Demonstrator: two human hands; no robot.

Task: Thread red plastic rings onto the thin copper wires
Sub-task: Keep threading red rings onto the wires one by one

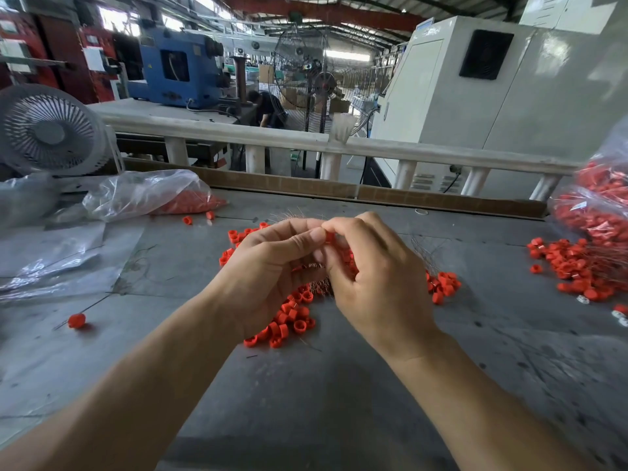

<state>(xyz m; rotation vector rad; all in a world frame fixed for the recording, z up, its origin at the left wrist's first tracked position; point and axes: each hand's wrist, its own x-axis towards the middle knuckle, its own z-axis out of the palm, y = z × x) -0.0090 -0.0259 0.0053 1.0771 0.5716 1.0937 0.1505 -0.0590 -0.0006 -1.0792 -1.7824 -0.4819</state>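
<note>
A single red plastic ring (329, 236) is pinched at the fingertips of the right hand (377, 277), raised above the loose pile of red rings (292, 317) on the grey worktable (339, 402). The left hand (272, 266) meets it thumb to thumb, fingers curled round a bundle of thin copper wires (314, 266) that fans out under its palm. Whether a wire tip has entered the ring cannot be told; the fingers hide it. To do this well, I judge the left thumb and forefinger should isolate one wire close to its tip, so it stays stiff while the ring slides on. Well right of the pile lie rings already wired (577, 266); far left of it, a plastic bag (146, 195) of rings.
</note>
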